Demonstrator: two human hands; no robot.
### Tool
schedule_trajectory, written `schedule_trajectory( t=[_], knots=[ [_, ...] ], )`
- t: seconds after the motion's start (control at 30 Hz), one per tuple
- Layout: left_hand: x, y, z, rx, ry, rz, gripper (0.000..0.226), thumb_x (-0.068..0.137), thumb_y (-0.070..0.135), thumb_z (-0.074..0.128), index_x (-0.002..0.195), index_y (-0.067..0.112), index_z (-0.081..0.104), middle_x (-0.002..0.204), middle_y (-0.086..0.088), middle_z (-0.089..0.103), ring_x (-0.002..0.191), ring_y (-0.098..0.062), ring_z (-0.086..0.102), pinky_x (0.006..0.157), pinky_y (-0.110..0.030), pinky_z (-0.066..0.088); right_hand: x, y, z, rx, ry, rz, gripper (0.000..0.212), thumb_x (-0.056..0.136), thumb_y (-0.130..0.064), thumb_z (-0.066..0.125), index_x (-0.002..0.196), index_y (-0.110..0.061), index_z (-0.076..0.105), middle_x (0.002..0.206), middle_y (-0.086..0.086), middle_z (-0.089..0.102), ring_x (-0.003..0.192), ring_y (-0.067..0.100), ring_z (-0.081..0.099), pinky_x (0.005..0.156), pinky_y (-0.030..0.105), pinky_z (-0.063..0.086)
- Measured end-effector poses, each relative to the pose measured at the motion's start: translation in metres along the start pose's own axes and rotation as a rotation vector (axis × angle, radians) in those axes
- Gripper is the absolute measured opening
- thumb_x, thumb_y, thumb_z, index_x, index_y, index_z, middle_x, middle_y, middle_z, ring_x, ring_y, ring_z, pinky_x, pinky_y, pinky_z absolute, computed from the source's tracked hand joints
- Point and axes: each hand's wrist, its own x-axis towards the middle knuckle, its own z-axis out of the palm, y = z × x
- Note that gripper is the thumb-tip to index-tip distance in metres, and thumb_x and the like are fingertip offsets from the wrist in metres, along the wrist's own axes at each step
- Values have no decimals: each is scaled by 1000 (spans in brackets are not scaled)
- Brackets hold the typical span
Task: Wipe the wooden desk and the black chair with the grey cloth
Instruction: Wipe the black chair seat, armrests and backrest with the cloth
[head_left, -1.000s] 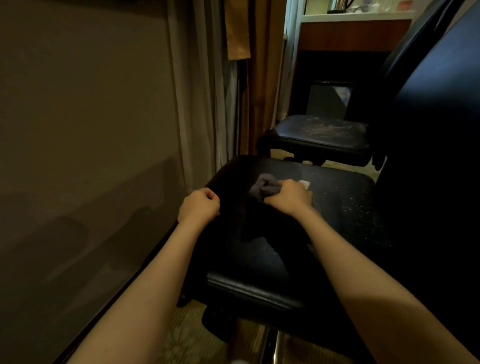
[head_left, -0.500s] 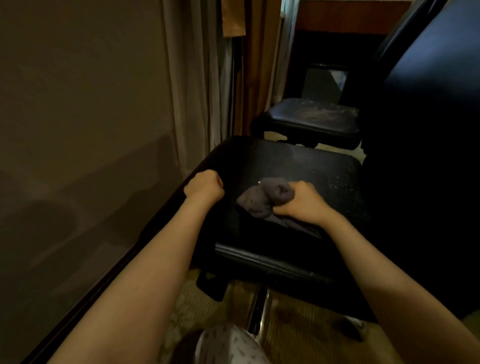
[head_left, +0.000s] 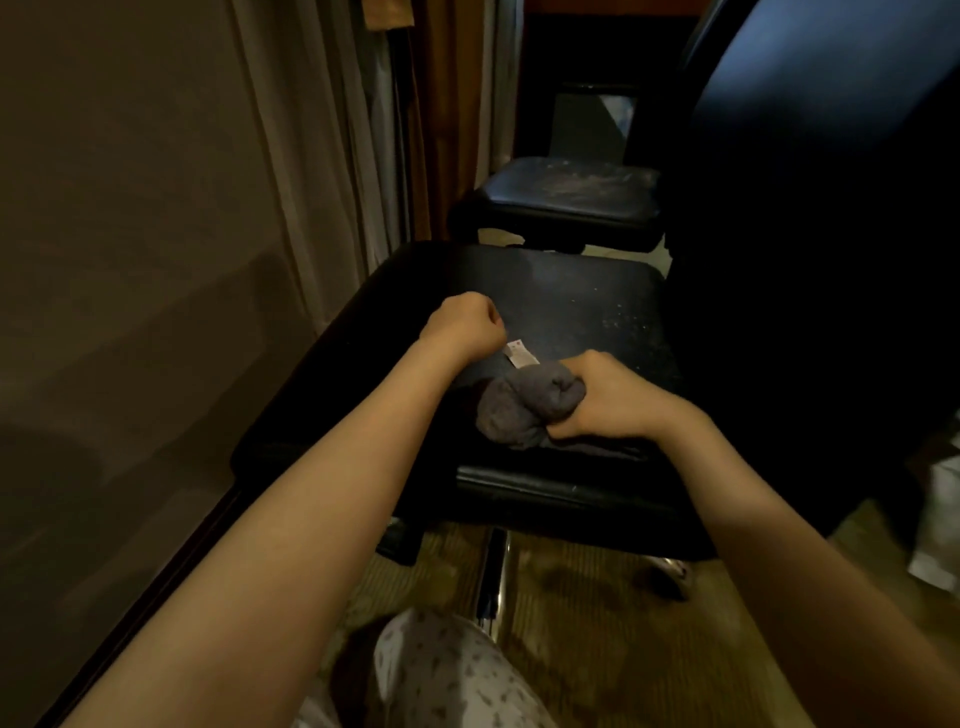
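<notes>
Grey cloth (head_left: 524, 410) wadded, white tag (head_left: 521, 353) out, right hand (head_left: 608, 400) gripping, on chair (head_left: 571, 301).

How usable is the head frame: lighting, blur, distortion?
Head view: dim, warm light; the backrest of the black chair is crushed to near black, with no texture. Head view: the grey cloth and the right hand gripping it read fairly sharp; the carpet below is soft. Head view: the wide angle bends the curtain; a small glint shows on the chrome post.

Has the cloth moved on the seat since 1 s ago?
Yes. The cloth, gripped by the right hand, has come toward the seat's near edge.
</notes>
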Motion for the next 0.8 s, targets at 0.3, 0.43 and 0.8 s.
schedule_trajectory(
  t=[0.3,0.43,0.8],
  knots=[
    [8,16,41,27,-159,78,26,87,11,46,101,3,67,109,-16,65,101,-31,60,90,-36,48,-79,24,-14,-363,-70,-130,24,64,-44,69,79,-25,67,85,-12,64,81,5,58,77,36,48],
    [15,32,57,26,-181,144,24,87,14,49,99,3,67,108,-16,65,101,-31,60,90,-36,49,-82,19,-11,-393,76,-77,35,69,-54,49,77,-25,66,83,-9,64,82,16,60,73,41,49],
    [25,50,70,44,-255,158,19,86,23,60,69,15,57,95,-12,63,91,-25,59,79,-31,45,-91,0,2,-505,140,113,33,79,-49,47,90,-23,64,102,-3,59,101,22,49,82,35,31]
  ],
)
